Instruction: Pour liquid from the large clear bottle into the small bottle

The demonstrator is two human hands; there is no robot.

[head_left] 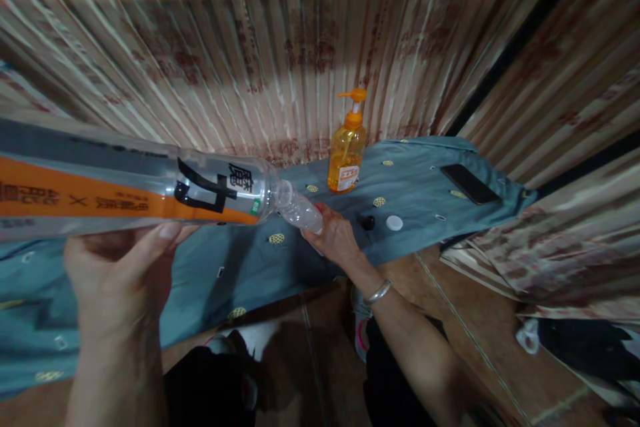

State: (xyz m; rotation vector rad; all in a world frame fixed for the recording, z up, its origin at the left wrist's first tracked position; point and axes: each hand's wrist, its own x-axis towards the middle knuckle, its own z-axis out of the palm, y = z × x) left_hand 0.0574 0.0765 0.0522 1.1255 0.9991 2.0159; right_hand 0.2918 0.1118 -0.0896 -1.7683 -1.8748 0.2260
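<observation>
My left hand (125, 267) is closed around a large clear plastic bottle (215, 188) with an orange and grey label and black lettering. The bottle lies nearly on its side, neck to the right. A small clear bottle (303, 212) is gripped at its lower end by my right hand (337, 237), which wears a silver bracelet. It is tilted, with its mouth up against the large bottle's neck. Whether liquid passes between them I cannot tell. Behind my right hand, an orange pump bottle (345, 155) of amber liquid stands upright.
A blue-green patterned cloth (255, 273) covers the low surface. On it lie a white round cap (395, 223), a small black cap (369, 222) and a dark phone (470, 183). Pleated curtains (310, 47) hang behind. Dark fabric (585, 350) is at the lower right.
</observation>
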